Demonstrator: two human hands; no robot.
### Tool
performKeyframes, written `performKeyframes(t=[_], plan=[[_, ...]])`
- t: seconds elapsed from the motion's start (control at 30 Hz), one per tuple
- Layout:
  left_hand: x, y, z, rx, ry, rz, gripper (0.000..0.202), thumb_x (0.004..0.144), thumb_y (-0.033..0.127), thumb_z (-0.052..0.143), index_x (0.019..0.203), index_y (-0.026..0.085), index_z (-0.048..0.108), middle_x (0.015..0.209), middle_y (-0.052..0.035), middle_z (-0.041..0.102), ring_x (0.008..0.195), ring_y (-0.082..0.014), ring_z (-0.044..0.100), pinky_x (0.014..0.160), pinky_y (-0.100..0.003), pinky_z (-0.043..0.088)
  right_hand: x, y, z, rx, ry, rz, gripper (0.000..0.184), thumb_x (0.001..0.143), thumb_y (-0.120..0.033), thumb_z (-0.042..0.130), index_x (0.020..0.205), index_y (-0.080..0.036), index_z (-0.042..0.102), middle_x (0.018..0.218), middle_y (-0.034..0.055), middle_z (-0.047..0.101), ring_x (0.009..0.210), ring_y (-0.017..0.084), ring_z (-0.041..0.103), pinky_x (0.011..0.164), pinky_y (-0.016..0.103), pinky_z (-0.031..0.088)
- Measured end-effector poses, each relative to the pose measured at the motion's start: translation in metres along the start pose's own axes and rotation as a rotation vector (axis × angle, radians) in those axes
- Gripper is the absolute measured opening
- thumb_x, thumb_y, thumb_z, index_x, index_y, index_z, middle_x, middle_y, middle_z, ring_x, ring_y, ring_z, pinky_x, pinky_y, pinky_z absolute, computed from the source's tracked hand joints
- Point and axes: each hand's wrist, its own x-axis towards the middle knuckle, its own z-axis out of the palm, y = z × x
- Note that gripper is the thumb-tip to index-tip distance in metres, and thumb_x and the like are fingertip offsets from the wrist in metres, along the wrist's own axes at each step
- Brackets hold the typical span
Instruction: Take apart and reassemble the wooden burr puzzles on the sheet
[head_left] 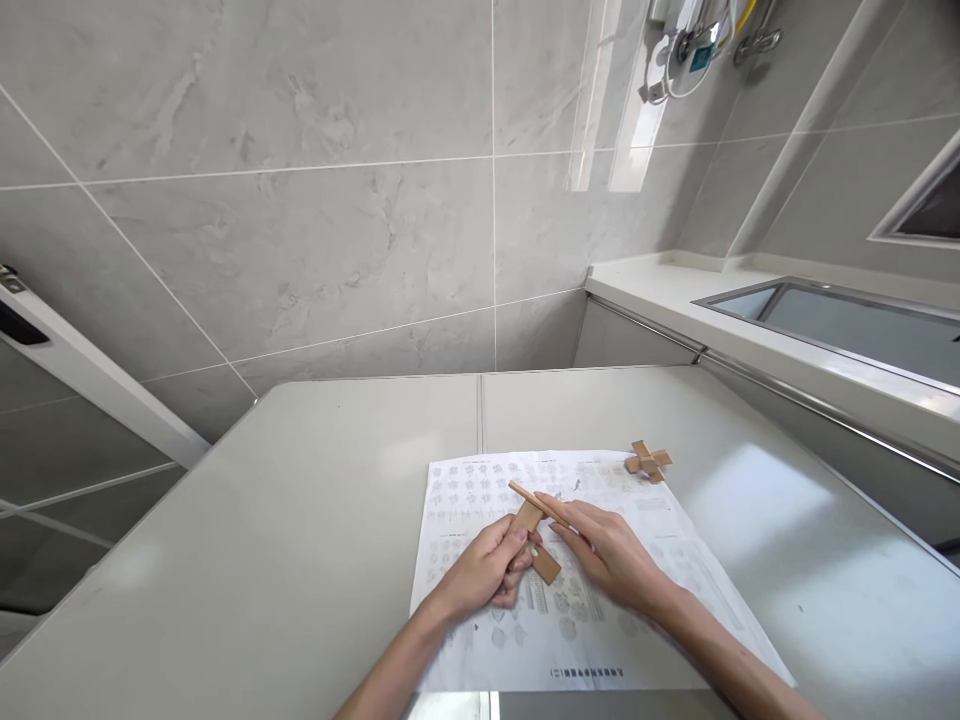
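Two bare hands are shown above a printed paper sheet (525, 650) on a pale table (225, 560), near the middle of its near edge. By the left hand (495, 560), a flat wooden piece (528, 516) is gripped, with the thumb pressed over it and the fingers curled beneath. By the right hand (611, 545), a slim wooden strip (538, 503) is pinched between thumb and outstretched fingers, and is laid slantwise across the flat piece's upper end. A lower wooden piece (547, 565) juts out below the left fingers; whether it is joined to the others cannot be told.

The strip could be tipped or let slip, since its far end is left unsupported. If it were pushed askew, the lower piece might be knocked loose. The sheet could be dragged by a forearm, and the wooden cross (648, 462) at its far right corner might then be shifted.

The wood is light brown, straight-edged and apparently smooth; the cross is built of short, interlocked bars. The paper is thin and white, covered in small grey figures too faint to be read. The tabletop is glossy, divided by a straight seam running from its far edge.
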Motion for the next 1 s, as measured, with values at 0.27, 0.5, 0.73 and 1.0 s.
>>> performKeyframes(t=[0.27,0.5,0.73,1.0], plan=[[-0.002,0.004,0.003,0.036,-0.010,0.028,0.049,0.102,0.067,0.054,0.108,0.019,0.053,0.077,0.0081,0.037,0.049,-0.0048,0.023,0.044,-0.023,0.019,0.001,-0.003,-0.003,0.030,0.006,-0.022,0.049,0.113,-0.024,0.040,0.162,-0.031,0.044,0.088,0.0036,0.074,0.073,0.020,0.069,0.066,0.030,0.056],[-0.001,0.005,0.006,0.037,-0.027,0.058,0.049,0.102,0.068,0.054,0.107,0.018,0.052,0.075,0.0084,0.036,0.050,-0.0055,0.021,0.045,-0.023,0.018,0.001,-0.002,-0.006,0.029,-0.003,-0.059,0.052,0.113,-0.023,0.039,0.164,-0.033,0.041,0.092,0.0042,0.075,0.075,0.020,0.071,0.067,0.029,0.058],[0.000,-0.001,0.010,0.053,0.021,0.099,0.051,0.102,0.070,0.051,0.108,0.019,0.050,0.070,0.0103,0.033,0.049,-0.0064,0.019,0.043,-0.022,0.021,0.001,-0.004,-0.001,0.019,0.048,-0.068,0.053,0.113,-0.021,0.040,0.165,-0.033,0.038,0.090,0.0030,0.074,0.073,0.018,0.069,0.065,0.027,0.056],[-0.004,0.008,0.002,0.084,-0.040,0.062,0.053,0.101,0.070,0.052,0.110,0.018,0.052,0.073,0.0097,0.035,0.047,-0.0049,0.023,0.044,-0.023,0.022,0.001,-0.006,-0.005,0.022,-0.006,-0.088,0.056,0.112,-0.018,0.035,0.167,-0.031,0.035,0.081,0.0002,0.068,0.064,0.017,0.060,0.061,0.026,0.052]])
